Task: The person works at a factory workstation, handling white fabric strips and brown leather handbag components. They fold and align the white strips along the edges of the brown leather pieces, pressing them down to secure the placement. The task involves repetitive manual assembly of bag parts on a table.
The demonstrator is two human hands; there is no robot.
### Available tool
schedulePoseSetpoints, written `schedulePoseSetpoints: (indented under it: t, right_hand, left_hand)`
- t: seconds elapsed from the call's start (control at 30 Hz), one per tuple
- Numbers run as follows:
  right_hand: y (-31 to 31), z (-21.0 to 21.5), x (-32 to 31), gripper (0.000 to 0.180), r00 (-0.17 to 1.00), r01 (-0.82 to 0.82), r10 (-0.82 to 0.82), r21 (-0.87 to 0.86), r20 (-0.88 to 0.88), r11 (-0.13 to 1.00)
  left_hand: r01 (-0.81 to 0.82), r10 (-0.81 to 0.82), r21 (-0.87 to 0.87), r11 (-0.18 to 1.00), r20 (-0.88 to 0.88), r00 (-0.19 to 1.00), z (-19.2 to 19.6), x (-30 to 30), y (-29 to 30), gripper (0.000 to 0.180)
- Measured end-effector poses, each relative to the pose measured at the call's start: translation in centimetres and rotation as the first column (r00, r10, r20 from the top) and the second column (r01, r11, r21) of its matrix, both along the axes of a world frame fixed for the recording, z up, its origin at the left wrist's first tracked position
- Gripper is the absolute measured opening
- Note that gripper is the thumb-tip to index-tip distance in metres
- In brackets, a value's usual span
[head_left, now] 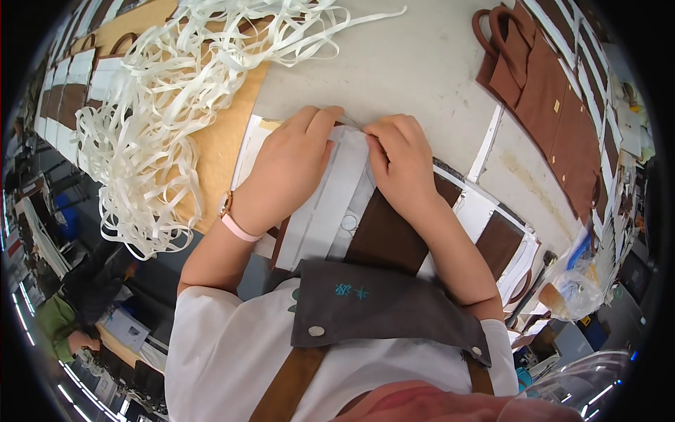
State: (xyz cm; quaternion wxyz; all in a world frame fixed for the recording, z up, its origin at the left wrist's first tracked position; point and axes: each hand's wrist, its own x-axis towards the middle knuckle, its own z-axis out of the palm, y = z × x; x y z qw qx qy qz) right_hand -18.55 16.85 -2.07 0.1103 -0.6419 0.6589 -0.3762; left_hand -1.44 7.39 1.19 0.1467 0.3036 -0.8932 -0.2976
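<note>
In front of my body lies a brown leather-like panel, partly covered by pale grey-white backing strips. A small round outline shows on the backing. My left hand has its fingers bent over the panel's far edge, with the thumb on the near side. Just to its right, my right hand pinches the same far edge at its corner, thumb against fingers. A short stretch of the edge shows between the two hands. The fingertips are partly hidden.
A tangled heap of white ribbon-like tape lies on tan board to the left. Brown pieces with looped handles are stacked at the far right. More brown-and-white panels lie beside my right forearm. Another person is at lower left.
</note>
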Motion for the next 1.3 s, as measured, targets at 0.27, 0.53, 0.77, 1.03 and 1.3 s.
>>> schedulePoseSetpoints:
  t: [0.27, 0.53, 0.77, 1.03, 1.3]
  right_hand:
    - [-1.3, 1.9, 0.1, 0.013, 0.994, 0.054, -0.026, 0.274, -0.106, 0.96]
    - [-0.2, 1.0, 0.3, 0.012, 0.999, 0.032, -0.031, 0.125, -0.009, 0.992]
    - [0.8, 0.6, -0.4, 0.032, 0.961, -0.101, 0.103, 0.023, -0.256, 0.995]
    - [0.8, 0.7, -0.8, 0.033, 0.949, -0.145, 0.147, 0.028, -0.278, 0.989]
    - [0.9, 0.7, -0.7, 0.033, 0.94, -0.147, 0.148, 0.027, -0.309, 0.989]
  left_hand:
    - [0.101, -0.094, -0.097, 0.99, 0.075, 0.993, 0.4, 0.3, 0.9, 0.044]
    - [0.1, -0.071, -0.213, 0.972, 0.141, 0.987, 0.5, 0.2, 2.2, 0.052]
    - [0.085, -0.063, -0.209, 0.974, 0.107, 0.992, 0.1, 0.3, 1.9, 0.047]
    - [0.028, -0.029, -0.069, 0.997, -0.009, 1.0, 0.1, 0.5, 1.6, 0.053]
    - [0.069, -0.063, -0.069, 0.995, 0.081, 0.995, 0.2, 0.2, 1.2, 0.036]
